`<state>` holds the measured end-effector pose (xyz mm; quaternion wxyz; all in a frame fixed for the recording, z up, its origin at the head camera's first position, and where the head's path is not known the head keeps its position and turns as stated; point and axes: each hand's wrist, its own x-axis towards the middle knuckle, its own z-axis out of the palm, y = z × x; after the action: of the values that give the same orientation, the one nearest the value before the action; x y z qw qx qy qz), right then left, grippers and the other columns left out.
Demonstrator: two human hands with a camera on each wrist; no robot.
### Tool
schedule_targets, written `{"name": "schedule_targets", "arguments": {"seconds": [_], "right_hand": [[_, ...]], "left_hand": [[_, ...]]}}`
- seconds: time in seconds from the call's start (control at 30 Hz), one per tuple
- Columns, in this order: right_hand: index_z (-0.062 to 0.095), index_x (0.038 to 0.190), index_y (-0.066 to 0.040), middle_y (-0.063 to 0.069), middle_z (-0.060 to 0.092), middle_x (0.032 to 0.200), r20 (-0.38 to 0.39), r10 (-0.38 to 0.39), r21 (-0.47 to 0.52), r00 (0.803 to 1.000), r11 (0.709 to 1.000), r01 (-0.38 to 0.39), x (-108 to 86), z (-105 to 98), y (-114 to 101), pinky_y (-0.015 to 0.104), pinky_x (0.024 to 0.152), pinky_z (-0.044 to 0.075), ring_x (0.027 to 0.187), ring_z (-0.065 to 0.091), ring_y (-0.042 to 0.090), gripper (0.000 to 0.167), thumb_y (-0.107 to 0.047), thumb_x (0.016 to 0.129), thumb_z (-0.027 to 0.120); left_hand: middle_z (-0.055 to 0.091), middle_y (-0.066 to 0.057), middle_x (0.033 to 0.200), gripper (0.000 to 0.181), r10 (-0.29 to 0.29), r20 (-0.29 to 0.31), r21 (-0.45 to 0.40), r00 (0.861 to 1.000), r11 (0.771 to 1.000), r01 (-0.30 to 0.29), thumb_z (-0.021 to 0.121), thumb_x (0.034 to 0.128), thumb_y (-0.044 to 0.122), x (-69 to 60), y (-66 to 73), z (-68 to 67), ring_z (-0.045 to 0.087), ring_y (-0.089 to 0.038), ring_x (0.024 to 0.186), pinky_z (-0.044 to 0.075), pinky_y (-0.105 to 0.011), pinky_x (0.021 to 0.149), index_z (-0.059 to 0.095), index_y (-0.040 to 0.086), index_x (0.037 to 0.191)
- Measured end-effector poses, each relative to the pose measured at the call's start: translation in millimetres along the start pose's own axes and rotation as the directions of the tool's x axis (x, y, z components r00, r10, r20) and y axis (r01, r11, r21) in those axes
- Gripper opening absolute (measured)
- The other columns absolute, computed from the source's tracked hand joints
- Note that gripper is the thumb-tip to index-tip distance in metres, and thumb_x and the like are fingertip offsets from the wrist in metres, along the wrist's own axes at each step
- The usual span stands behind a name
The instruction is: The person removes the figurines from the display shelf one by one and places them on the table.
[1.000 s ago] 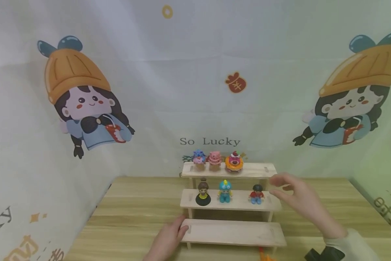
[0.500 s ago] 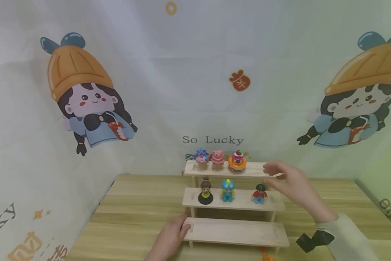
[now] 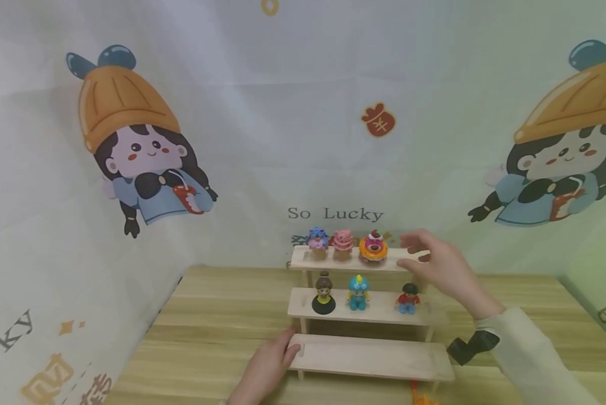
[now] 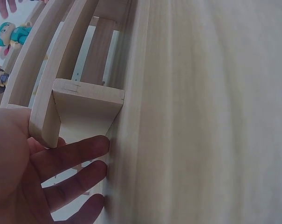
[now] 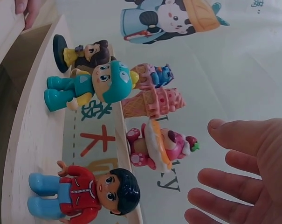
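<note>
A wooden three-step display stand [image 3: 369, 355] stands on the table. My left hand [image 3: 266, 363] grips the left end of its lowest step, thumb on top; in the left wrist view its other fingers [image 4: 73, 156] spread below the board. My right hand [image 3: 442, 264] hovers at the right end of the top step, fingers apart and holding nothing. Nearest it is a pink bear figure in an orange ring [image 3: 373, 247], a gap between them. Left of the bear stand a pink ice-cream-cone figure [image 3: 342, 244] and a blue one [image 3: 318, 243].
On the middle step stand a brown-haired doll on a black base [image 3: 324, 295], a teal-suited figure [image 3: 358, 293] and a red-jacketed figure [image 3: 408, 299]. An orange object [image 3: 424, 400] lies partly hidden by the lowest step. A printed cloth [image 3: 252, 129] hangs behind.
My right hand has moved up and left, from beside the middle step to the top step near the bear figure. The left hand keeps its hold on the lowest step.
</note>
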<state>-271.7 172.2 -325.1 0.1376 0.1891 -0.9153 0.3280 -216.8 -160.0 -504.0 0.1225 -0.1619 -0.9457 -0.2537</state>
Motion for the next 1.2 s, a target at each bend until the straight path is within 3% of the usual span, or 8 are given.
{"name": "schedule_targets", "arguments": {"seconds": [0.3, 0.57, 0.8, 1.2], "right_hand": [[0.04, 0.139, -0.002, 0.022, 0.05, 0.137, 0.102, 0.061, 0.001, 0.993, 0.998, -0.061, 23.7, 13, -1, 0.052, 0.092, 0.05, 0.117, 0.056, 0.04, 0.064, -0.018, 0.086, 0.071], [0.032, 0.143, 0.0, 0.027, 0.046, 0.138, 0.17, 0.064, 0.013, 0.983, 0.998, -0.067, 39.7, 30, -1, 0.048, 0.091, 0.053, 0.117, 0.054, 0.041, 0.077, -0.015, 0.082, 0.076], [0.036, 0.14, 0.001, 0.027, 0.049, 0.135, 0.163, 0.048, -0.001, 0.985, 0.999, -0.049, 42.4, 40, 4, 0.048, 0.091, 0.052, 0.113, 0.057, 0.041, 0.073, -0.014, 0.081, 0.076], [0.041, 0.137, -0.001, 0.026, 0.053, 0.128, 0.171, 0.099, 0.011, 0.98, 0.995, -0.102, 48.1, 43, 2, 0.05, 0.092, 0.051, 0.11, 0.058, 0.039, 0.063, -0.013, 0.084, 0.073]], "left_hand": [[0.068, -0.017, 0.111, 0.036, 0.003, -0.007, 0.0, 1.0, 1.0, -0.003, 0.055, 0.0966, 0.028, 0.6, 0.7, 1.2, 0.068, -0.033, 0.095, 0.055, -0.047, 0.079, 0.059, 0.003, 0.121], [0.069, -0.017, 0.11, 0.035, 0.009, -0.014, -0.019, 1.0, 1.0, -0.009, 0.055, 0.0968, 0.028, 0.6, 0.1, 2.7, 0.068, -0.033, 0.094, 0.055, -0.046, 0.078, 0.059, 0.002, 0.121], [0.069, -0.018, 0.108, 0.034, 0.012, -0.015, -0.017, 1.0, 1.0, -0.012, 0.057, 0.0957, 0.026, -1.8, 0.9, 3.9, 0.068, -0.033, 0.091, 0.055, -0.046, 0.075, 0.059, 0.002, 0.12], [0.068, -0.02, 0.109, 0.037, -0.001, 0.003, -0.015, 1.0, 1.0, 0.001, 0.054, 0.0971, 0.029, -1.2, 0.1, 1.1, 0.068, -0.036, 0.09, 0.056, -0.047, 0.074, 0.058, 0.001, 0.122]]}}
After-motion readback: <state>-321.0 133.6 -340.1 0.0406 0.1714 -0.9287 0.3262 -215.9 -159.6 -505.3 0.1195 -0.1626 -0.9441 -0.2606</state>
